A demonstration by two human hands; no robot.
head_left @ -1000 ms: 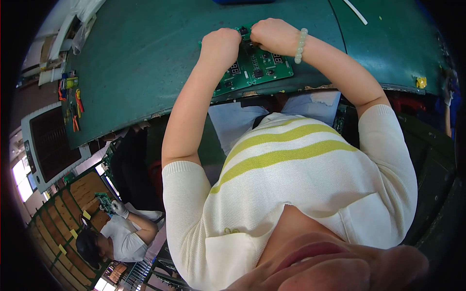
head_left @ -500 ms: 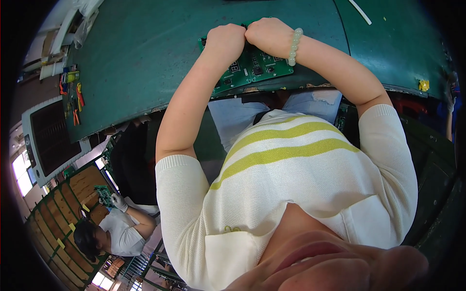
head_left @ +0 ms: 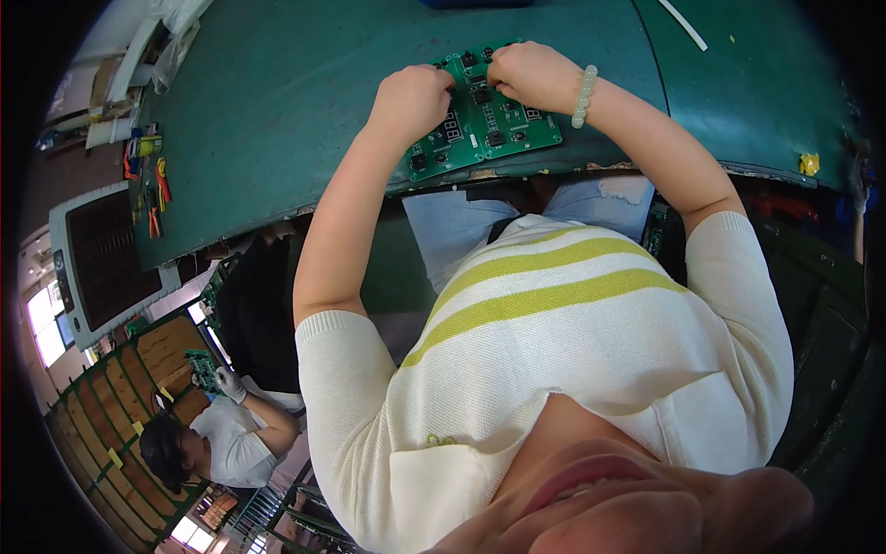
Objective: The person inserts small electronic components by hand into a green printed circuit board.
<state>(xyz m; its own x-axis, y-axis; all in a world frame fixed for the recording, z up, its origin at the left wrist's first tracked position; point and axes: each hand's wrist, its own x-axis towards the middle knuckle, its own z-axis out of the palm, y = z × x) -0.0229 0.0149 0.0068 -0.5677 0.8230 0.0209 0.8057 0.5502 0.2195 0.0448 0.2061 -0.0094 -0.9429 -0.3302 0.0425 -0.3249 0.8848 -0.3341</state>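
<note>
A green circuit board lies flat near the front edge of the green table, with black components and small digit displays on it. My left hand rests over its left part, fingers curled in and fingertips at the board. Over the upper right part is my right hand, its fingers bent down and pinched together against the board's face. Whatever either hand may hold is hidden under the fingers. A pale green bead bracelet circles my right wrist.
Pliers and other hand tools lie at the table's left end, beside a grey-framed panel. A blue container shows at the far edge. A white strip lies far right. At lower left a gloved co-worker holds another board.
My hands have drawn apart from where they met, the left one down and leftward, the right one slightly rightward. More of the board's middle shows between them.
</note>
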